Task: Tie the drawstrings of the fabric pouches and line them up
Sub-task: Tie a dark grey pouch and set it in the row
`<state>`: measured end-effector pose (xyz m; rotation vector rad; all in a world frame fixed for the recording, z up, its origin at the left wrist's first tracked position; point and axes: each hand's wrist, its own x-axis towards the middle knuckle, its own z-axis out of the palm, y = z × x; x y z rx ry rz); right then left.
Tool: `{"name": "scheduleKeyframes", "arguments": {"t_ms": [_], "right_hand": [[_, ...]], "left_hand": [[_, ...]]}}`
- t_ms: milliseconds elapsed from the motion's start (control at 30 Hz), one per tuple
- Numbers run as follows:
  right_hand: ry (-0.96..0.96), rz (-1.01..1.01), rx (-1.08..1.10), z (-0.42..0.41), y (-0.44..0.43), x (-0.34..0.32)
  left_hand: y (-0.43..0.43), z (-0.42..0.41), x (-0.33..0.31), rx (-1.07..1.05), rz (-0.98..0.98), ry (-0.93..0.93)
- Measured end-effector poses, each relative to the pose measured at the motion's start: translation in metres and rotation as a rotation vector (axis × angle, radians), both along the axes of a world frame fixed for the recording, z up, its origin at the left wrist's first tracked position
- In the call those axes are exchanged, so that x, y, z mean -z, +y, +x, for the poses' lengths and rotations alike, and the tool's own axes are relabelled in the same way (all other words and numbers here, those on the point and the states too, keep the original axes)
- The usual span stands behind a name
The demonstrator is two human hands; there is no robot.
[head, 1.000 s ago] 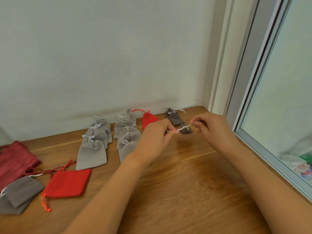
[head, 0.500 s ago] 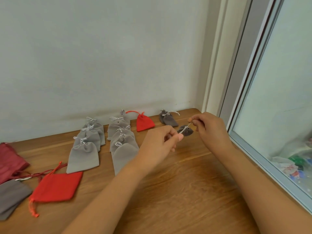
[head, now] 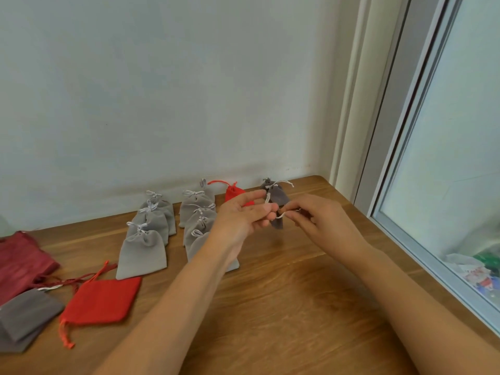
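in hand: small dark grey fabric pouch (head: pixel 277 224) hangs in the air between the two hands, above the wooden tabletop (head: pixel 284 293), just in front of the back of the rows
right hand: right hand (head: pixel 322 223) pinches the white drawstring cord (head: pixel 280 216) between thumb and forefinger
left hand: left hand (head: pixel 243 216) has fingers straightened and spread, and the cord runs up across the tips; no clear pinch visible
done: two columns of light grey fabric pouches (head: pixel 142 255) with bows tied, lined up toward the wall; a cinched red fabric pouch (head: pixel 233 192) and a tied dark grey pouch (head: pixel 278 196) start two more columns
left: the knot in hand looks unfinished – my read; flat red fabric pouch (head: pixel 101 301), flat dark grey pouches (head: pixel 25 315) and dark red fabric bundle (head: pixel 19 262) lie loose at the left, not lined up
progress: well past half, judging by tied vs loose
vs 1.0 s ago: the cord was taut and level between two pinching hands; now the left hand has opened, the cord is slack and bent, and the pouch hangs lower – rows and loose pile unchanged
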<state>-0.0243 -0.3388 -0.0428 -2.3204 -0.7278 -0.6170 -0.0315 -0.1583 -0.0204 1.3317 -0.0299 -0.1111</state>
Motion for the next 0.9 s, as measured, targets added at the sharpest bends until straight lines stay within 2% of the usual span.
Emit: {"name": "scheduleKeyframes", "arguments": {"t_ms": [167,300,400,533,667,767,900], "right_hand": [[-0.057,0.003,-0.04,-0.004,0.008,0.0],[-0.056,0.034,-0.074,-0.011,0.017,-0.002],[-0.035,0.06,-0.083,-0.012,0.019,-0.003],[0.071,0.118,-0.045,-0.016,0.02,-0.007],[0.106,0.212,-0.013,-0.017,0.019,-0.009],[0.196,0.346,-0.033,-0.016,0.02,-0.01],[0.359,0.485,-0.111,-0.014,0.018,-0.011]], "left_hand": [[0.005,0.001,-0.001,0.031,0.15,0.079],[0.007,0.004,-0.002,0.002,0.285,0.02],[0.009,0.002,-0.005,0.091,0.394,-0.024],[0.012,0.001,-0.01,0.233,0.449,-0.044],[0.014,-0.001,-0.012,0.273,0.532,-0.15],[0.012,-0.001,-0.01,0.219,0.572,-0.204],[0.011,0.003,-0.009,0.106,0.502,-0.168]]}}
